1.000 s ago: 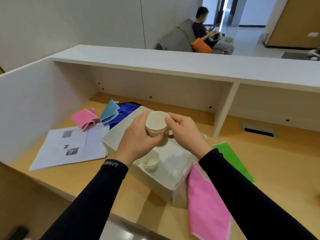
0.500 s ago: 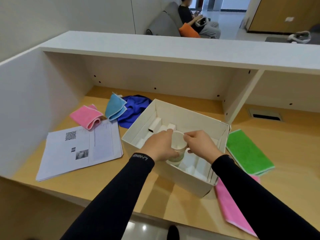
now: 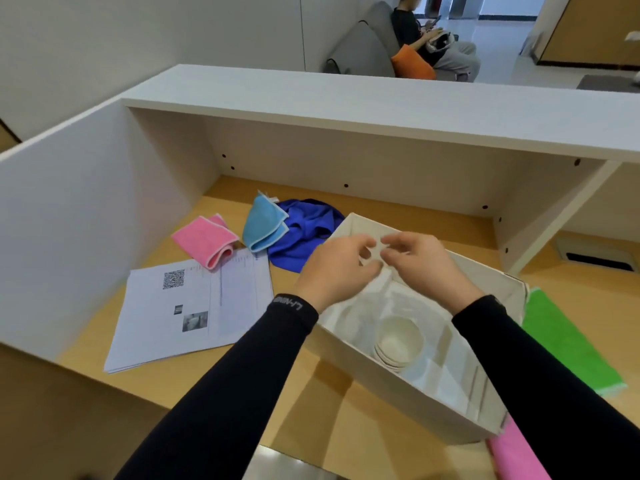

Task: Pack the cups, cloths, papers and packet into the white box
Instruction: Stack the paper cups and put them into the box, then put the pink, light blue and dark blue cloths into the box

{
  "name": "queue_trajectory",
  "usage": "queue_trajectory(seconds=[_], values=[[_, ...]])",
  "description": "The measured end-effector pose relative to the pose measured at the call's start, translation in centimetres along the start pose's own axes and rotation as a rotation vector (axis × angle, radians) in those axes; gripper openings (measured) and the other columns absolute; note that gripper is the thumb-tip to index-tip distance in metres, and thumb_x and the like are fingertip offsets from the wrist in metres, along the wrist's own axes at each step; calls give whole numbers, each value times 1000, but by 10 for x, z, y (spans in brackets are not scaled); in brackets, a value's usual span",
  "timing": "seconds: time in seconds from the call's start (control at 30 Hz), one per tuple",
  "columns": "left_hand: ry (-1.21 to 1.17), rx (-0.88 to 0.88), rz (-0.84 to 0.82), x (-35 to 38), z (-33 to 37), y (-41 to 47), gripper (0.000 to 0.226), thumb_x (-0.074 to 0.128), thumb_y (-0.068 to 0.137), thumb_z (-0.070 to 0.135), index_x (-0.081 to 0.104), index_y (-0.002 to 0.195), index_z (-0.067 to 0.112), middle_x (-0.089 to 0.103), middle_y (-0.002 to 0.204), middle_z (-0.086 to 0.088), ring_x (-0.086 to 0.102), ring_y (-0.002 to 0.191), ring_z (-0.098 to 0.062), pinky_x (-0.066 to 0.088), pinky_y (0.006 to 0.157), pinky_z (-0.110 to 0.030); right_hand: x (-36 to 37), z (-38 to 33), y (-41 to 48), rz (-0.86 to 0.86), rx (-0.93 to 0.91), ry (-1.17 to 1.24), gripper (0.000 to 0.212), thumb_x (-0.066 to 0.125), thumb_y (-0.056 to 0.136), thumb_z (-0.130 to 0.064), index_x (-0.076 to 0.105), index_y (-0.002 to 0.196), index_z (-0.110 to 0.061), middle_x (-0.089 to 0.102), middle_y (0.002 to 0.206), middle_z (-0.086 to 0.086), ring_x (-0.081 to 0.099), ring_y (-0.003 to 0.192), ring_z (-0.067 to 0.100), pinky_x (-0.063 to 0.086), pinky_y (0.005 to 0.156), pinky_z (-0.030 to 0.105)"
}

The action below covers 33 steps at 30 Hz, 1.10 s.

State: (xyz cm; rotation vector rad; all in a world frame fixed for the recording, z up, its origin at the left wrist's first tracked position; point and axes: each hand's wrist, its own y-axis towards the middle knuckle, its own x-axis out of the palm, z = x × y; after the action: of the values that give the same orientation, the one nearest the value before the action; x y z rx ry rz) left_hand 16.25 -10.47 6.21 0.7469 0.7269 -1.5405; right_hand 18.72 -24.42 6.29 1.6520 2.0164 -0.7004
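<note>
The white box (image 3: 408, 398) stands open on the wooden desk, and stacked cream cups (image 3: 398, 341) sit inside it near the front wall. My left hand (image 3: 337, 268) and my right hand (image 3: 420, 261) hover above the box's far end, fingers loosely curled, holding nothing. Left of the box lie the papers (image 3: 194, 310), a folded pink cloth (image 3: 204, 240), a light blue cloth (image 3: 265, 225) and a dark blue cloth (image 3: 304, 233). A green cloth (image 3: 568, 344) lies to the right of the box, and another pink cloth (image 3: 519, 455) pokes out at its near right corner.
A white shelf (image 3: 381, 105) spans above the desk, with a side wall (image 3: 79, 209) on the left and an upright divider (image 3: 554, 216) at right. A slotted vent (image 3: 599, 259) sits in the desk at far right. A person sits on a sofa (image 3: 367, 46) beyond the shelf.
Both hands lowered the cup into the box, let go of it and rose away toward the box's far end. The camera has tilted and shifted.
</note>
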Motion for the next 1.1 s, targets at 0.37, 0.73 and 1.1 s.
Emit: queue_trajectory(seconds=[0.37, 0.73, 1.1], values=[[-220, -325, 412, -99, -177, 17, 18, 57, 86, 18, 69, 98, 13, 68, 89, -1, 64, 84, -20, 50, 78, -29, 143, -112, 61, -50, -16, 303, 33, 58, 85, -14, 63, 117, -8, 67, 92, 5, 66, 84, 19, 54, 80, 36], [-268, -569, 136, -151, -367, 46, 38, 55, 88, 15, 57, 125, 6, 64, 121, -13, 61, 93, -26, 44, 82, -28, 294, -134, 102, -67, 399, 393, 39, 55, 87, -15, 56, 124, -4, 62, 99, 8, 59, 86, 21, 47, 73, 30], [-279, -604, -55, -135, -397, 83, 31, 64, 83, 25, 53, 100, 1, 57, 95, -9, 57, 91, -32, 45, 78, -34, 340, -126, 120, 41, 613, 579, 17, 58, 87, -10, 49, 72, -12, 49, 64, 0, 45, 52, 10, 35, 37, 13]])
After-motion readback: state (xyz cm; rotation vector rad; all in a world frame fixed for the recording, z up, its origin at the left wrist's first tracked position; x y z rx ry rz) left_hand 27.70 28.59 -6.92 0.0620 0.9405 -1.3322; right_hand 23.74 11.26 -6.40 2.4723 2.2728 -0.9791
